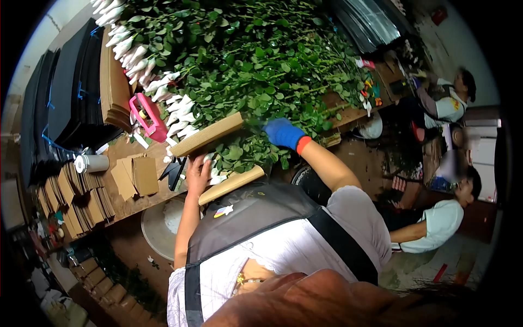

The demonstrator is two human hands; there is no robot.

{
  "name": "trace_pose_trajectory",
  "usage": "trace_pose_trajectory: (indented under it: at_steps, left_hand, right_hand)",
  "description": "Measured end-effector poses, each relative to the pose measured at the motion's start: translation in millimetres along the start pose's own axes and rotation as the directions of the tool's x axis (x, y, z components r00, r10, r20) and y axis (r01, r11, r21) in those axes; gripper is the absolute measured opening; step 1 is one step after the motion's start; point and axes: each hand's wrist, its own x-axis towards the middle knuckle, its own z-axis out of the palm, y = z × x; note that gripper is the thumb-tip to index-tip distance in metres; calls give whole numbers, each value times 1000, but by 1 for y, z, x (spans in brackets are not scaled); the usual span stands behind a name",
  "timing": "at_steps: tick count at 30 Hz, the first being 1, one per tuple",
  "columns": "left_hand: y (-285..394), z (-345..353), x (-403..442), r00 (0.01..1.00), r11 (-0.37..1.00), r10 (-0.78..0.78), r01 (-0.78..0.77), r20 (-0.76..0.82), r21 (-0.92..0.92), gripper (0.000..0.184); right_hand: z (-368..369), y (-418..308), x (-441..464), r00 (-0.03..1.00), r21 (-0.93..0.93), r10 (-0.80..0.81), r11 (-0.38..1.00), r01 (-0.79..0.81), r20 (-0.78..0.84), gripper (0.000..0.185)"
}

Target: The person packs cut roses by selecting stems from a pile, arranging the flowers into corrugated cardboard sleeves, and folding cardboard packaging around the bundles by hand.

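Holds bare left hand (199,173) at corrugated cardboard (210,134), blue-gloved right hand (283,134) at leafy stems (239,153); cannot tell whether gripping with either. Has leafy stems between cardboard's raised edges, near dark apron (267,213).

This is a workshop where cut flowers, most likely roses, are packed in bulk. Leafy stems (245,71) lie heaped across a long wooden tabletop (122,148), their heads covered by white bud sleeves (180,111). Packing stock crowds its left end: tall black sheets (76,82) bound with blue strapping, a stack of brown cardboard (115,82), and bundles of smaller folded cardboard pieces (81,201). A pink tape dispenser (150,117) stands within reach. The wearer's dark apron (245,212) and two other people (444,226) along the right side also suit a shared workroom.
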Motion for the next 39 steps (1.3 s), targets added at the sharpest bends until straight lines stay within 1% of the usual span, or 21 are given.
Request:
trace_pose_trajectory:
  at_steps: [2, 3, 4, 5, 7, 10, 11, 14, 15, 16, 18, 20, 21, 22, 24, 26, 28, 33, 36, 37, 39]
  left_hand:
    - [-9, 8, 1, 994, 993, 61, -51, -88, 111, 29]
    - [-13, 10, 1, 997, 997, 2, 4, -81, 73, 26]
    - [-13, 9, 0, 996, 998, -1, 6, -86, 63, 26]
    - [-12, 9, 0, 996, 999, 1, 4, -86, 53, 25]
    - [-5, 8, 1, 996, 999, 20, -17, -82, 31, 25]
    - [-8, 8, 1, 998, 999, 27, -25, -60, 39, 23]
    - [-6, 7, 2, 996, 998, 46, -42, -71, 53, 22]
    - [-4, 8, 0, 993, 997, 62, -56, -99, 60, 23]
    - [-3, 7, -1, 994, 996, 65, -59, -88, 66, 23]
    - [-3, 6, 0, 995, 995, 68, -63, -71, 73, 22]
    - [-13, 7, 0, 1000, 996, -3, 5, -21, 93, 21]
    - [-21, 10, 0, 998, 996, 4, 1, -56, 93, 22]
    - [-18, 12, 8, 999, 997, 3, 0, -39, 80, 23]
    - [-13, 10, 5, 1000, 997, -22, 24, -22, 70, 24]
    - [-7, 4, -2, 1000, 996, 14, -13, -14, 86, 30]
    - [12, -2, 0, 979, 985, -172, 169, 109, 42, 34]
    - [-39, 16, -1, 992, 952, 4, -42, 125, 305, 40]
    - [-22, 11, -6, 998, 976, 48, -54, 32, 211, 46]
    - [-7, 5, -5, 999, 986, 4, -10, 39, 164, 46]
    - [-12, 7, -6, 999, 988, 10, -15, 34, 155, 46]
    - [-18, 12, -6, 997, 988, 73, -72, -5, 138, 47]
  right_hand:
    - [-60, -6, -31, 1000, 59, -10, 998, 11, -13, 29]
    - [-73, 2, -27, 995, 246, 47, 969, -23, -93, 32]
    - [-84, 5, -21, 938, 300, 63, 953, 45, -342, 29]
    - [-93, 10, -15, 818, 338, 99, 933, 122, -567, 27]
    - [-110, 15, 7, 518, 126, 59, 987, 95, -853, 20]
    - [-97, 48, 63, 672, -214, -24, 956, -202, -740, 17]
    - [-101, 50, 67, 780, -199, 47, 956, -217, -624, 21]
    - [-157, 39, 31, 301, 63, 82, 995, -72, -950, 21]
    - [-173, 39, 16, 141, -49, -33, 992, -115, -989, 21]
    - [-183, 35, 6, 113, -12, -2, 996, -88, -994, 23]
    - [-177, 49, 10, 509, -10, 8, 999, -34, -860, 24]
    - [-168, 60, 2, 390, 249, 119, 920, 303, -913, 24]
    - [-180, 58, -22, 294, 131, 43, 948, 289, -955, 22]
    - [-189, 50, -50, 309, 68, -10, 968, 240, -951, 24]
    - [-171, 38, -87, 503, 132, -39, 945, 300, -863, 26]
    - [-122, 39, -91, 649, 218, -92, 899, 380, -755, 26]
    - [-75, 24, -82, 784, 309, -61, 898, 313, -617, 25]
    - [23, 23, -24, 897, -90, -40, 996, 0, -440, 35]
    - [-56, -25, -61, 929, -109, 54, 989, -100, -365, 37]
    - [-69, -37, -67, 936, -50, 30, 997, -51, -351, 34]
    - [-84, -67, -71, 866, 46, -258, 951, 306, -429, 37]
